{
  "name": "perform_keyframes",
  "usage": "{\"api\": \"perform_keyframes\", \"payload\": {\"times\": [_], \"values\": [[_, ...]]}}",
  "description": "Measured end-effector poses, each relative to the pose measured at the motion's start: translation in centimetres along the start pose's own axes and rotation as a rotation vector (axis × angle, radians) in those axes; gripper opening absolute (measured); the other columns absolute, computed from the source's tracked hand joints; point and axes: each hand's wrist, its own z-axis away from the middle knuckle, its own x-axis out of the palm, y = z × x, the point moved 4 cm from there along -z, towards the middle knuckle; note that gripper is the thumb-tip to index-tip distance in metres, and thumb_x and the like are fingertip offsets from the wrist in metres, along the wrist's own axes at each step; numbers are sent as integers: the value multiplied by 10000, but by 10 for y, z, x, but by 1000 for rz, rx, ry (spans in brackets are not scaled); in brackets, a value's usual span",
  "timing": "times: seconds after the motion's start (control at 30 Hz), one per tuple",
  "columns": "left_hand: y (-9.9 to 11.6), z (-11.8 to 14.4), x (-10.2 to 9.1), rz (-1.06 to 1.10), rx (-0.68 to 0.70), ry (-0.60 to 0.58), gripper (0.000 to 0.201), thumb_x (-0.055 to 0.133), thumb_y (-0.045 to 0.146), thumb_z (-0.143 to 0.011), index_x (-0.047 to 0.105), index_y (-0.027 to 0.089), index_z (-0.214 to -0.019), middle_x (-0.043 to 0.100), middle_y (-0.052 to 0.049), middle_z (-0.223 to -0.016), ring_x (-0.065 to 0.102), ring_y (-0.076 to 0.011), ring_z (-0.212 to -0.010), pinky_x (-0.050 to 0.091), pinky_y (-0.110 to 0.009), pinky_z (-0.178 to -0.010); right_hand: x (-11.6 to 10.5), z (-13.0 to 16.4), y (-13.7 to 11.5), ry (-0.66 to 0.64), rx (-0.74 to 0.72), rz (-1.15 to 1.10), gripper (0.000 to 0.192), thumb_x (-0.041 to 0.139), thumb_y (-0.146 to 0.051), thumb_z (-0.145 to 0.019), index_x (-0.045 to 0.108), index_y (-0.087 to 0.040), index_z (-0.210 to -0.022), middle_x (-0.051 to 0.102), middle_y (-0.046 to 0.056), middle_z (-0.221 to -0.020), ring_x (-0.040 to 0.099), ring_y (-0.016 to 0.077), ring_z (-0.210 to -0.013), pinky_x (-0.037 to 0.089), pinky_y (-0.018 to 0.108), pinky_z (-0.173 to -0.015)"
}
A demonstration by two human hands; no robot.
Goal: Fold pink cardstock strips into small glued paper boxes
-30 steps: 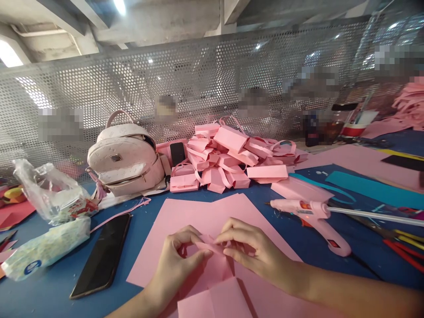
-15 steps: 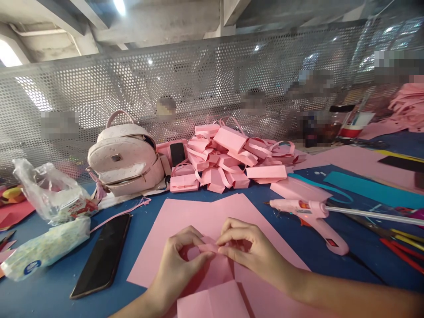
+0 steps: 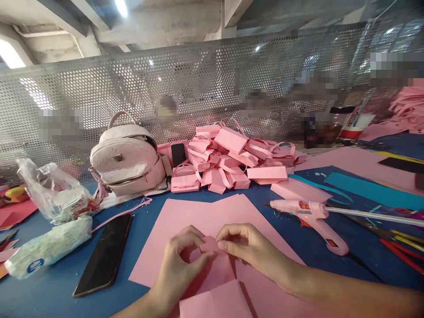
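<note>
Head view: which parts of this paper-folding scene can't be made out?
- Fold of the pink paper piece: covered by fingers of the left hand and right hand.
- Both forearms: cut off by the bottom edge.
- Things behind the mesh panel: pixelated patches.
- Jars at far right: blurred, contents unclear.
- Plastic bag: crumpled film hides what is inside.

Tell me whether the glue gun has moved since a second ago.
No. The glue gun lies at the same spot beside the teal strip; only the camera shifted slightly.
</note>
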Motion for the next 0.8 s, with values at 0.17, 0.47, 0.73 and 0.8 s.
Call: {"api": "perform_keyframes", "payload": {"times": [0.17, 0.47, 0.73, 0.8], "values": [[6, -3, -4, 27, -49, 3, 48, 704, 183, -762, 687, 191, -806, 721, -37, -862, 660, -192, -860, 496, -257, -794, -2, -2, -7, 14, -54, 54, 279, 731, -431, -803, 692, -161, -745, 608, 4, -753, 521, 141, -723, 401, 258, -689], [16, -3, -9, 112, -21, 54, 81, 694, 205, -777, 678, 182, -701, 693, -18, -753, 641, -154, -740, 495, -219, -713, 1, 3, -15, 65, -145, 66, 192, 725, -353, -828, 637, -196, -894, 643, 10, -905, 585, 161, -838, 445, 252, -736], [17, -2, -12, 98, 60, 87, 108, 689, 193, -777, 664, 178, -673, 657, -16, -727, 616, -144, -717, 484, -213, -690, 0, 4, -2, 54, -62, 6, 218, 697, -377, -841, 666, -165, -881, 644, 28, -851, 575, 161, -805, 439, 253, -703], [16, -3, -12, 92, 49, 82, 106, 686, 193, -777, 658, 177, -676, 654, -17, -730, 616, -145, -723, 485, -216, -695, -1, 4, 0, 68, -42, 11, 223, 698, -381, -838, 675, -160, -864, 634, 21, -811, 558, 149, -758, 418, 242, -655]]}}
